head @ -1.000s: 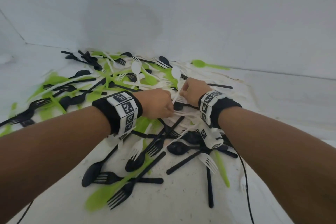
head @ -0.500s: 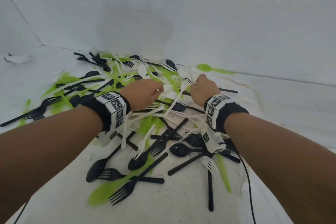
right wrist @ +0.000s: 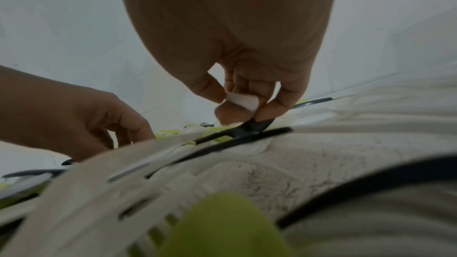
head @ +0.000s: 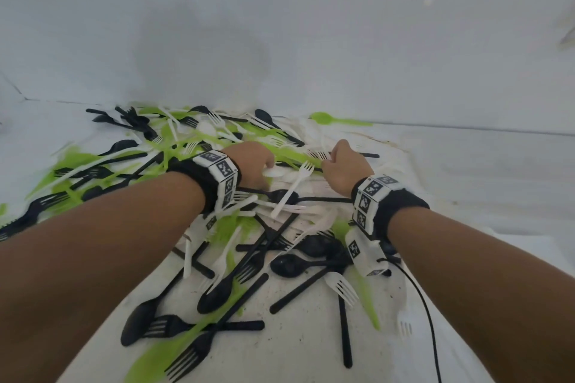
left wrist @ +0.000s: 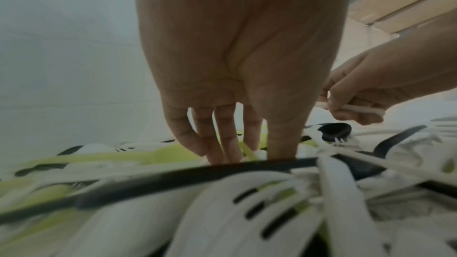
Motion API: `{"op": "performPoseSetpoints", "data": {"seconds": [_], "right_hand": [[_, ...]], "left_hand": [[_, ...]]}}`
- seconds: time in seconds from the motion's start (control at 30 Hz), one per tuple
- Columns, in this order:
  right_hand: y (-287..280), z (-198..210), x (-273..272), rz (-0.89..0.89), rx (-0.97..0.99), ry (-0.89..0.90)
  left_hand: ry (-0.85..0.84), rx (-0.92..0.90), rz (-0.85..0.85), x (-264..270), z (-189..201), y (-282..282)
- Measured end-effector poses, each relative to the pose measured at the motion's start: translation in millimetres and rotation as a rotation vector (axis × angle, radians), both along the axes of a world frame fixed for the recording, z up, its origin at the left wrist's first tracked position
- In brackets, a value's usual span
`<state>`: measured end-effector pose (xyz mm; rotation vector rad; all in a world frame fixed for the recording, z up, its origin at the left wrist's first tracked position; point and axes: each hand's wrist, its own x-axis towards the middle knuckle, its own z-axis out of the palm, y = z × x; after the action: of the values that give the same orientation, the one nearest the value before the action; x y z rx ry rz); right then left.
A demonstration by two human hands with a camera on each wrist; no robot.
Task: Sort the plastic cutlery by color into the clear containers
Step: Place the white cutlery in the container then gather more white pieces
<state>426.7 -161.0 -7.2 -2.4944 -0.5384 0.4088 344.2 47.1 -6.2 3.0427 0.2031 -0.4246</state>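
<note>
Head view: mixed black, green and white plastic cutlery covers the white table. A white fork lies between the hands, long axis running near-left to far-right, tines far-right. The left hand reaches down into the pile. The right hand is curled.

Left wrist view: the left hand's fingers hang nearly straight, narrow, tips touching green and white pieces.

Right wrist view: the right hand's fingers and thumb pinch a white handle end.
</note>
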Motion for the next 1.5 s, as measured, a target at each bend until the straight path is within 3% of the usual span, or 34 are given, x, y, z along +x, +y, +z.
{"op": "performPoseSetpoints", "data": {"seconds": [0.13,0.27,0.43,0.5,0.57,0.8,1.03,1.3,1.37,1.5], "right_hand": [[-0.5,-1.1,1.8,0.006,0.012,0.015],[7.4,1.6,3.6,0.054,-0.029,-0.042],[17.7,-3.4,1.4,0.155,-0.173,-0.069],[19.9,-8.1,0.8,0.209,-0.231,-0.091],[21.0,-13.1,1.6,0.279,-0.302,-0.144],[30.0,-17.9,1.4,0.342,-0.437,-0.237],[39.5,-15.7,-1.6,0.453,-0.516,-0.290],[53.7,-0.5,-13.6,0.431,-0.379,-0.581],[56.5,9.1,-16.2,0.410,-0.371,-0.537],[58.6,18.6,-20.7,0.332,-0.236,-0.249]], "left_hand": [[-0.096,-0.066,0.023,-1.7,-9.4,2.8],[-0.453,-0.151,0.014,-12.8,0.7,1.7],[-0.754,-0.635,0.172,-25.0,33.7,-4.7],[-0.815,-0.686,0.225,-28.7,39.8,-5.1],[-0.790,-0.671,0.246,-35.3,41.3,-5.7],[-0.442,-0.514,0.159,-71.4,27.8,0.9],[-0.428,-0.505,0.253,-92.4,24.5,17.5],[-0.333,-0.484,0.230,-99.8,28.4,23.0],[-0.371,-0.494,0.266,-100.8,25.5,22.5],[-0.431,-0.370,0.323,-101.7,21.9,27.7]]}}
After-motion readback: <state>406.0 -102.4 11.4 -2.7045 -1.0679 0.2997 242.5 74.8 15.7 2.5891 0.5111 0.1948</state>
